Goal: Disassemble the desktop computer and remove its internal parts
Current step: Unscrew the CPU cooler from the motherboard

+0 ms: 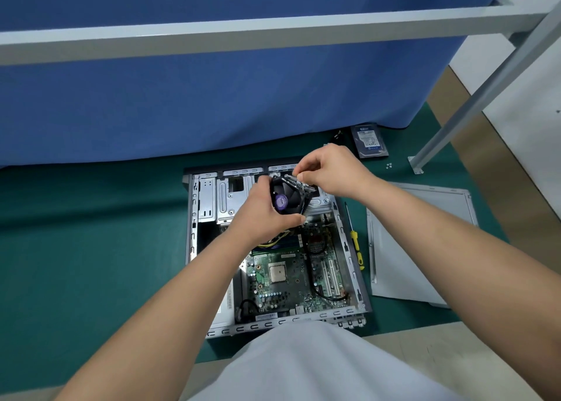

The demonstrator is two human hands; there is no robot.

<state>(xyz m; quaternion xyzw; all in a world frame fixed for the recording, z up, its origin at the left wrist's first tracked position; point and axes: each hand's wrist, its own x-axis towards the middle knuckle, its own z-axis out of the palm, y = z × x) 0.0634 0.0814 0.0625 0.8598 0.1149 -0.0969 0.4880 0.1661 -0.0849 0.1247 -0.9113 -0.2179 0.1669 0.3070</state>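
Note:
An open desktop case (194, 218) lies on its side on a green mat. Its green motherboard (288, 291) shows a bare square processor (277, 272). A black CPU cooler fan (287, 195) with a purple hub label and metal fins is lifted above the case, tilted. My left hand (261, 215) grips the cooler from the left and below. My right hand (331, 170) pinches the cooler's upper metal edge with thumb and fingertips. What exactly the right fingers pinch is too small to tell.
A yellow-handled screwdriver (355, 243) lies just right of the case. The grey side panel (425, 243) lies further right. A hard drive (368, 141) and small screws (389, 165) sit at the back right. A blue curtain and a grey metal frame (243, 33) stand behind.

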